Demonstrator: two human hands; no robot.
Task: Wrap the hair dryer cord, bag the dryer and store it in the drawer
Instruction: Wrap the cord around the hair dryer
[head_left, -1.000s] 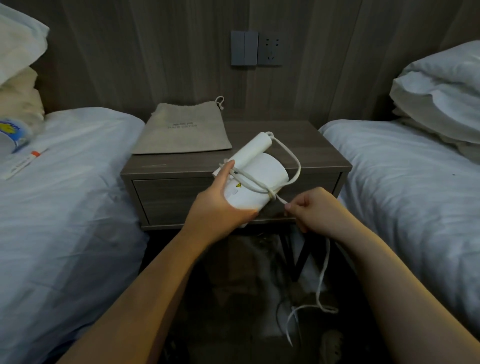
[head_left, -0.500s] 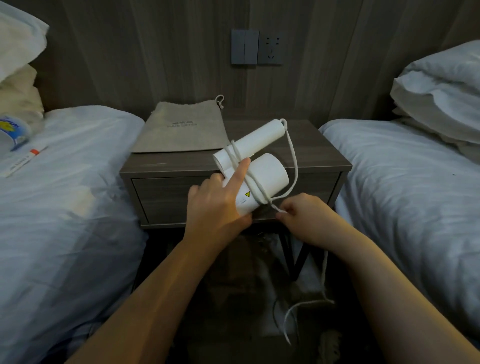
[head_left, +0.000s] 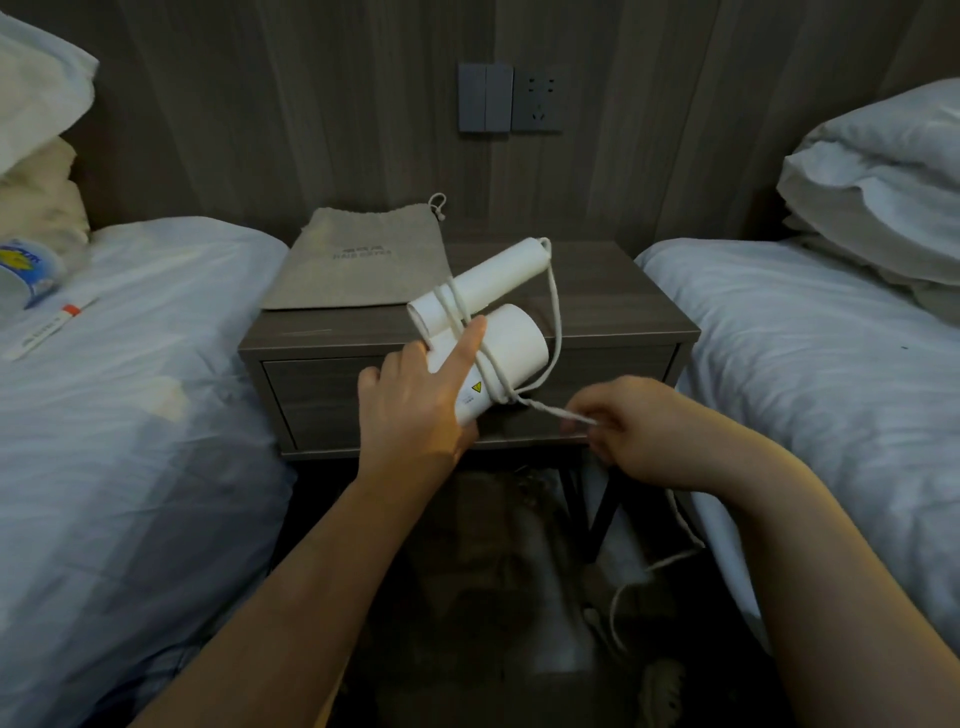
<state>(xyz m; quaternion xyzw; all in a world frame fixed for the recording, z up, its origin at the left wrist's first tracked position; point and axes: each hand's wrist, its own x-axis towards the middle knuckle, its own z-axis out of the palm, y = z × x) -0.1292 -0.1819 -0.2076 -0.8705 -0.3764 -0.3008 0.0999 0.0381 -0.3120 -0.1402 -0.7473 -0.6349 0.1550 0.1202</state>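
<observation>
My left hand (head_left: 415, 400) holds the white hair dryer (head_left: 511, 340) in the air in front of the nightstand, forefinger pressed across the wound turns. The white cord (head_left: 555, 312) runs from the handle's end, loops down and crosses the barrel several times. My right hand (head_left: 631, 428) pinches the cord just right of the barrel and holds it taut; the rest of the cord hangs down to the floor. A beige drawstring bag (head_left: 358, 260) lies flat on the nightstand's back left. The drawer (head_left: 317, 395) in the nightstand front is closed.
The dark wooden nightstand (head_left: 623, 291) stands between two white beds, one at the left (head_left: 130, 415), one at the right (head_left: 805, 364). Pillows (head_left: 878, 192) are piled at the right. A switch and socket (head_left: 511, 98) sit on the wall. A bottle (head_left: 26, 270) lies on the left bed.
The dryer has been turned so its handle points up and right, with more cord turns around it. My right hand has pulled the cord out to the right, tightening it.
</observation>
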